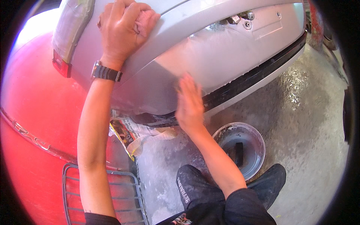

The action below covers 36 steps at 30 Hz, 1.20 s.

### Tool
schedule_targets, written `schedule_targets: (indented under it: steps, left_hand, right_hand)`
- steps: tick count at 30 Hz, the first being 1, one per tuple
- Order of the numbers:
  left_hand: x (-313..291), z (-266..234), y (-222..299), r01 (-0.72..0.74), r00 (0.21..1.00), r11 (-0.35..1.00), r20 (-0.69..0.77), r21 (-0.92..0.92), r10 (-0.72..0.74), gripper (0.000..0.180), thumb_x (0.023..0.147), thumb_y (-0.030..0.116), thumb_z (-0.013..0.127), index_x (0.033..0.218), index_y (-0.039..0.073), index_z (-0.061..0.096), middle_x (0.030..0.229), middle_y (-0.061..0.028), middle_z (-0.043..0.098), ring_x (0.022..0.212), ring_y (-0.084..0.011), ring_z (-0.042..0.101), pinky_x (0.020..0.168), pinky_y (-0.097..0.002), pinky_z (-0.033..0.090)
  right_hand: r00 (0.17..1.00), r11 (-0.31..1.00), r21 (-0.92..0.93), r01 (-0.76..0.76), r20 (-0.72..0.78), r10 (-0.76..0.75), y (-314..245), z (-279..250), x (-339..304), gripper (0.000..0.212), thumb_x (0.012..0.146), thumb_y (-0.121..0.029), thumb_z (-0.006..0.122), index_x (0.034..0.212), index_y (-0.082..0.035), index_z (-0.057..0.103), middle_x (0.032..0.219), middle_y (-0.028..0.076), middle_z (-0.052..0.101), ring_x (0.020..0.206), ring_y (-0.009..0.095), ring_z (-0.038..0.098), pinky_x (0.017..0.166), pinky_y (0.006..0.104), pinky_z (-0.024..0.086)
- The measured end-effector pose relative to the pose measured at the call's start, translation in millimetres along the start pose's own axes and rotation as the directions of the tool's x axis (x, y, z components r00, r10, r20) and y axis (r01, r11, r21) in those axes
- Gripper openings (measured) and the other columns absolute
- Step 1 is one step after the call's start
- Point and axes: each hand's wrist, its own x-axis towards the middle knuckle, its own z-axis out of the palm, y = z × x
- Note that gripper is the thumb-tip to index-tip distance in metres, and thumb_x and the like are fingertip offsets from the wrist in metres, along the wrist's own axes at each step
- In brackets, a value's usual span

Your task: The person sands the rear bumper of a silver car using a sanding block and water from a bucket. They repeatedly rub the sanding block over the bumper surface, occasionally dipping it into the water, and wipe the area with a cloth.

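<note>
The left hand is bunched around a pink cloth, fingers curled over it, and rests against the upper part of the grey car body. That body is the thing being worked on: it lies under the left hand and spreads away to its right, with the right hand low on it, near its bottom edge. The right hand is blurred; its fingers look straight and side by side, but I cannot tell whether it pinches anything or has something thin under the palm. For good rubbing here, the right hand would do best to stay flat, sharing pressure over the whole finger length so that no single fingertip digs a groove. Even, overlapping strokes with a light touch should suit the curve, easing off toward the black strip just beside the right hand, and toward the metal fittings well up and to its right, where a finger could catch. The cloth is handy for a wipe between strokes, to check the surface by eye and feel. Below the right hand, beside the forearm, stands a round basin with a dark block in it, within easy reach.
</note>
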Motion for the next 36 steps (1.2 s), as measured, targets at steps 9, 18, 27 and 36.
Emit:
schedule_targets:
  steps: [9, 18, 27, 36]
  left_hand:
    - [1, 0, 2, 0.013, 1.000, 1.000, 0.000, 0.002, -0.013, 0.020, 0.087, 0.031, 0.089, 0.101, 0.018, 0.081, 0.103, -0.0047, 0.070, 0.097, -0.0260, 0.064, 0.084, -0.0413, 0.049]
    - [2, 6, -3, -0.036, 0.998, 0.999, -0.043, -0.001, 0.036, 0.021, 0.087, 0.033, 0.089, 0.101, 0.018, 0.081, 0.102, -0.0042, 0.070, 0.097, -0.0260, 0.064, 0.084, -0.0412, 0.049]
    - [1, 3, -1, -0.023, 0.999, 1.000, -0.038, -0.020, 0.022, 0.021, 0.088, 0.034, 0.088, 0.099, 0.017, 0.081, 0.100, -0.0046, 0.070, 0.095, -0.0262, 0.063, 0.083, -0.0412, 0.049]
    - [9, -10, 7, 0.046, 0.997, 0.992, -0.059, -0.114, -0.053, 0.020, 0.084, 0.025, 0.085, 0.089, 0.012, 0.071, 0.094, -0.0104, 0.063, 0.089, -0.0336, 0.060, 0.078, -0.0462, 0.047]
  right_hand:
    - [1.000, 0.995, 0.099, 0.015, -0.017, -0.013, -19, 7, 27, 0.051, 0.101, 0.005, 0.062, 0.151, 0.002, 0.056, 0.157, 0.027, 0.056, 0.149, 0.045, 0.051, 0.125, 0.0577, 0.035]
    - [0.992, 0.970, 0.222, 0.096, -0.105, -0.074, -53, 39, 45, 0.049, 0.102, 0.004, 0.059, 0.151, 0.002, 0.057, 0.158, 0.027, 0.056, 0.149, 0.044, 0.051, 0.125, 0.0615, 0.032]
    - [0.983, 0.978, 0.207, 0.014, -0.180, 0.024, -58, 39, 54, 0.048, 0.102, 0.004, 0.061, 0.150, 0.001, 0.059, 0.156, 0.026, 0.057, 0.149, 0.042, 0.052, 0.124, 0.0608, 0.034]
    - [0.971, 0.970, -0.059, -0.237, 0.021, 0.239, 15, -37, -31, 0.039, 0.111, -0.005, 0.053, 0.149, -0.003, 0.062, 0.145, 0.024, 0.067, 0.139, 0.033, 0.063, 0.124, 0.0524, 0.038]
